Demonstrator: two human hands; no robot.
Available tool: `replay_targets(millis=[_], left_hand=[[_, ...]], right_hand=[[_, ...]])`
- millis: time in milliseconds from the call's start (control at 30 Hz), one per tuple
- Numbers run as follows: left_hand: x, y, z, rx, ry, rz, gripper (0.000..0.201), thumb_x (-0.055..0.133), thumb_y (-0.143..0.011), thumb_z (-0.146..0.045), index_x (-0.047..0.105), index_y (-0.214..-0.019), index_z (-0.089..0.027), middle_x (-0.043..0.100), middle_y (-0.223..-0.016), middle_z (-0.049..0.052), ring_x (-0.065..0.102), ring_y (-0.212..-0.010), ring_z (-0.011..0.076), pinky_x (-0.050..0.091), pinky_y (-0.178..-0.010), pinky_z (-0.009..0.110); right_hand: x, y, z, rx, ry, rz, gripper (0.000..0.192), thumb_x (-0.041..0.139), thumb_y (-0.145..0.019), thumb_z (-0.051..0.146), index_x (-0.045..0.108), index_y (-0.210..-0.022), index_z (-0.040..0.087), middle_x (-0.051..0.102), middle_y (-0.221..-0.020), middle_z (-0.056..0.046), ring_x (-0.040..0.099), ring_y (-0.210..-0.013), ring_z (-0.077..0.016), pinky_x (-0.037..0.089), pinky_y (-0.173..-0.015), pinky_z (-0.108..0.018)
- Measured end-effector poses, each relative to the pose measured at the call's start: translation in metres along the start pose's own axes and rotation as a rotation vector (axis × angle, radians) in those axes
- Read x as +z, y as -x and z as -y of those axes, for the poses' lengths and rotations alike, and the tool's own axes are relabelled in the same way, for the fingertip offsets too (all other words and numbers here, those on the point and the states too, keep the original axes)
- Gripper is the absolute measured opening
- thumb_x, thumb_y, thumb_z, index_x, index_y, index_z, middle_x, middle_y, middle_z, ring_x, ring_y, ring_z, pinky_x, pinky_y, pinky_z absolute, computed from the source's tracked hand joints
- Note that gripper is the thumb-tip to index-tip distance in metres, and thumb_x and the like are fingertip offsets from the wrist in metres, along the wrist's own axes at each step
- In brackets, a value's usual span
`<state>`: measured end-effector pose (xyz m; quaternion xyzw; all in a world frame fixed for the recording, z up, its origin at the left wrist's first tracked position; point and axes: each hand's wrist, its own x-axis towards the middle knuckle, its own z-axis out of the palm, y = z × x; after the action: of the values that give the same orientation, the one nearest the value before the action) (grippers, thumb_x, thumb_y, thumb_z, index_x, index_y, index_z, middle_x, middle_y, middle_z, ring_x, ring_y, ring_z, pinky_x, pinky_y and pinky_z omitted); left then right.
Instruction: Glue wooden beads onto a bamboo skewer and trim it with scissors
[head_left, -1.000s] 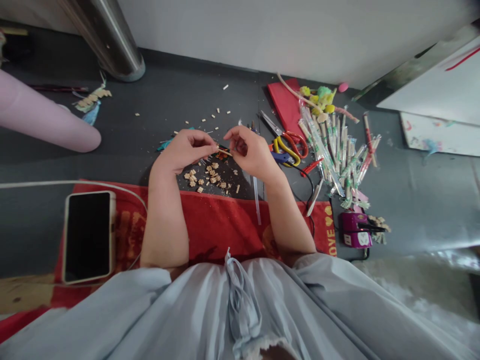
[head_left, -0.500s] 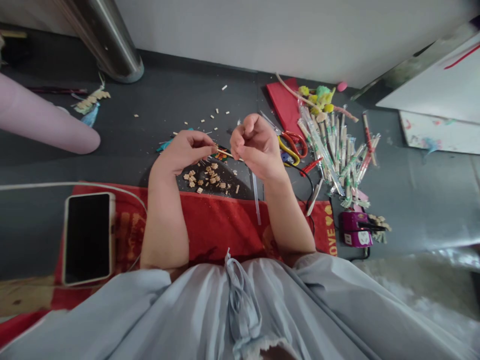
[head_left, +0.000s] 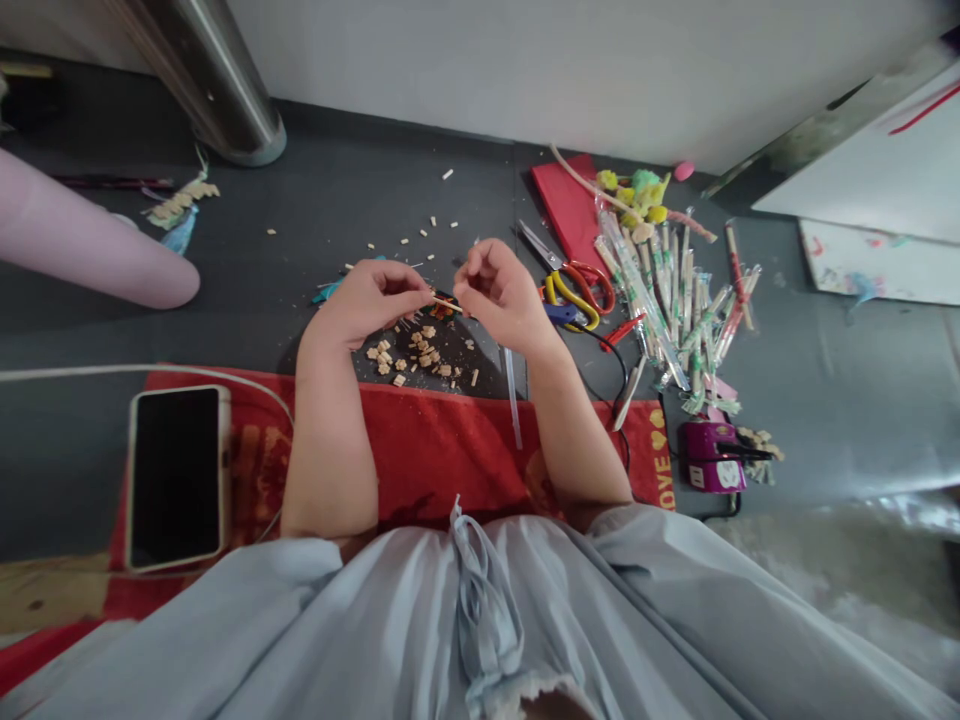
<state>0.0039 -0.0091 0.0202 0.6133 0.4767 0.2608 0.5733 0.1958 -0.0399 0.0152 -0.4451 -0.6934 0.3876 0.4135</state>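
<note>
1. Way off to the left of the fingers there's a phone [head_left: 176,477] lying screen-up on a red mat [head_left: 420,440], with a white cable [head_left: 150,368] running past its top edge. Farther back, a pink sleeve [head_left: 82,245] of someone else lies on the dark floor [head_left: 315,210].
2. The left hand [head_left: 367,300] has its fingers pinched shut on 1 end of a thin wooden stick [head_left: 447,304], held just above the floor.
3. Right under and between both sets of fingers sits a little heap of cut wood bits [head_left: 416,355], with more crumbs scattered behind.
4. The right hand [head_left: 499,295] is curled up, fingers closed on the stick's other end. Can't tell whether anything else is tucked in that fist.
5. Just right of those fingers: yellow-handled scissors [head_left: 574,290], then a pile of wrapped sticks [head_left: 675,300], and nearer the body a purple gadget [head_left: 711,457].
6. What could go sideways, imo: the stick is skinny and pinched from both ends, so too much squeeze or bend could snap it somewhere unwanted. A loose pinch and it drops into that heap, where it'd be a pain to find. The scissor blades are also close to the right wrist.
</note>
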Motion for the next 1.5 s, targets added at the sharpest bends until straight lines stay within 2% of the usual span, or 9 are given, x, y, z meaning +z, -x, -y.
replay_targets(millis=[133, 200, 267, 367, 533, 700, 1033, 1233, 1500], left_hand=[[0.0, -0.001, 0.002, 0.018, 0.006, 0.004, 0.017, 0.07, -0.072, -0.031, 0.067, -0.078, -0.015, 0.054, -0.058, -0.002, 0.042, -0.048, 0.0058, 0.03, -0.046, 0.021], [0.0, 0.0, 0.001, 0.021, 0.015, 0.001, 0.017, 0.07, -0.071, -0.031, 0.067, -0.077, -0.015, 0.055, -0.059, -0.002, 0.043, -0.05, 0.0056, 0.031, -0.047, 0.02], [0.001, 0.0, 0.0, 0.012, 0.022, -0.006, 0.017, 0.069, -0.071, -0.03, 0.067, -0.077, -0.014, 0.054, -0.058, -0.002, 0.043, -0.049, 0.0054, 0.03, -0.046, 0.019], [0.001, 0.0, -0.001, -0.004, 0.034, -0.018, 0.017, 0.07, -0.071, -0.029, 0.068, -0.077, -0.014, 0.054, -0.057, -0.002, 0.041, -0.047, 0.0049, 0.029, -0.044, 0.02], [0.001, 0.0, 0.0, -0.002, 0.028, -0.027, 0.016, 0.07, -0.07, -0.029, 0.067, -0.076, -0.014, 0.056, -0.059, -0.001, 0.043, -0.049, 0.0046, 0.029, -0.045, 0.019], [0.001, 0.0, -0.001, 0.001, 0.044, -0.019, 0.017, 0.07, -0.069, -0.029, 0.067, -0.075, -0.013, 0.055, -0.059, -0.001, 0.045, -0.051, 0.0053, 0.03, -0.046, 0.019], [0.001, 0.001, -0.002, 0.001, 0.034, -0.01, 0.015, 0.069, -0.069, -0.027, 0.067, -0.074, -0.014, 0.056, -0.061, 0.0, 0.044, -0.051, 0.0054, 0.03, -0.046, 0.019], [0.002, 0.0, -0.003, -0.004, 0.023, -0.016, 0.016, 0.069, -0.069, -0.029, 0.066, -0.074, -0.014, 0.054, -0.059, -0.001, 0.042, -0.05, 0.0056, 0.029, -0.046, 0.02], [0.002, 0.0, -0.001, -0.003, 0.008, -0.01, 0.017, 0.069, -0.07, -0.03, 0.066, -0.076, -0.015, 0.052, -0.059, -0.002, 0.042, -0.049, 0.0053, 0.028, -0.046, 0.02]], right_hand=[[0.001, 0.002, -0.006, 0.051, 0.393, -0.02, 0.02, 0.05, -0.078, 0.009, 0.04, -0.087, 0.023, 0.055, -0.078, 0.0, 0.052, -0.072, -0.0137, 0.048, -0.073, -0.032], [0.001, 0.003, -0.005, 0.055, 0.483, -0.024, 0.023, 0.053, -0.073, 0.006, 0.042, -0.086, 0.022, 0.057, -0.082, -0.001, 0.053, -0.076, -0.0154, 0.047, -0.075, -0.033], [0.001, 0.002, -0.001, 0.064, 0.409, -0.029, 0.023, 0.053, -0.074, 0.006, 0.044, -0.088, 0.022, 0.058, -0.081, -0.001, 0.054, -0.075, -0.0144, 0.048, -0.074, -0.032], [0.0, 0.0, 0.005, 0.074, 0.112, -0.034, 0.02, 0.056, -0.078, 0.013, 0.044, -0.09, 0.023, 0.059, -0.082, 0.001, 0.056, -0.072, -0.0116, 0.051, -0.071, -0.03], [-0.005, -0.001, 0.011, 0.071, -0.222, -0.035, 0.028, 0.066, -0.079, 0.031, 0.044, -0.094, 0.024, 0.058, -0.088, 0.002, 0.06, -0.082, -0.0107, 0.054, -0.081, -0.031], [-0.009, 0.0, 0.01, 0.067, -0.283, -0.02, 0.031, 0.069, -0.078, 0.032, 0.044, -0.095, 0.024, 0.058, -0.09, 0.001, 0.06, -0.084, -0.0103, 0.055, -0.082, -0.031], [-0.003, -0.001, 0.014, 0.069, -0.281, -0.013, 0.03, 0.068, -0.078, 0.031, 0.041, -0.089, 0.024, 0.052, -0.081, 0.003, 0.053, -0.073, -0.0085, 0.052, -0.072, -0.028], [-0.001, -0.002, 0.017, 0.088, -0.397, -0.016, 0.029, 0.069, -0.077, 0.03, 0.041, -0.086, 0.024, 0.049, -0.077, 0.005, 0.049, -0.068, -0.0075, 0.05, -0.068, -0.026], [-0.002, -0.001, 0.023, 0.097, -0.438, 0.06, 0.04, 0.072, -0.078, 0.046, 0.04, -0.084, 0.024, 0.047, -0.078, 0.005, 0.046, -0.068, -0.0068, 0.048, -0.068, -0.024]])
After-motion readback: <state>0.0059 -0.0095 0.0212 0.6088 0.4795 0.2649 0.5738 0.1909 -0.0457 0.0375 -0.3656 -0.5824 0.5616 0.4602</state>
